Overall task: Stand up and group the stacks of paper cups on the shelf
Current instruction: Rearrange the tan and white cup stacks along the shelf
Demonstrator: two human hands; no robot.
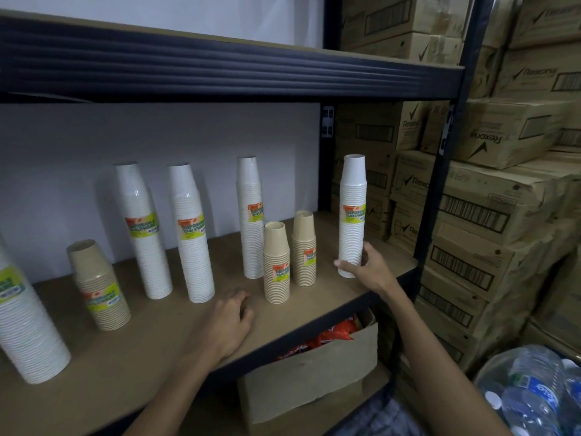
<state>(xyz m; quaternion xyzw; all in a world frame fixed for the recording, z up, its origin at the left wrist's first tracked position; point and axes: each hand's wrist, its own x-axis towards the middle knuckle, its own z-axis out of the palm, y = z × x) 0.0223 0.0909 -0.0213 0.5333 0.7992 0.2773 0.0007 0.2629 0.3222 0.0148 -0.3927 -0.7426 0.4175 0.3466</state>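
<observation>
Several wrapped cup stacks stand upright on the brown shelf board (151, 366). Tall white stacks: one at the far left (25, 322), two left of centre (143, 231) (193, 237), one at centre (251, 221), and one at the right end (352, 212). Short tan stacks: one at the left (97, 287) and two at centre right (276, 262) (304, 250). My right hand (367, 269) grips the base of the rightmost white stack. My left hand (229, 322) rests on the board in front of the middle stacks, fingers loosely curled, holding nothing.
A black metal shelf beam (220, 70) runs overhead and a black upright post (446, 152) stands at the right. Stacked cardboard cartons (490, 199) fill the right side. Below are an open box of red packets (314, 366) and wrapped water bottles (534, 394).
</observation>
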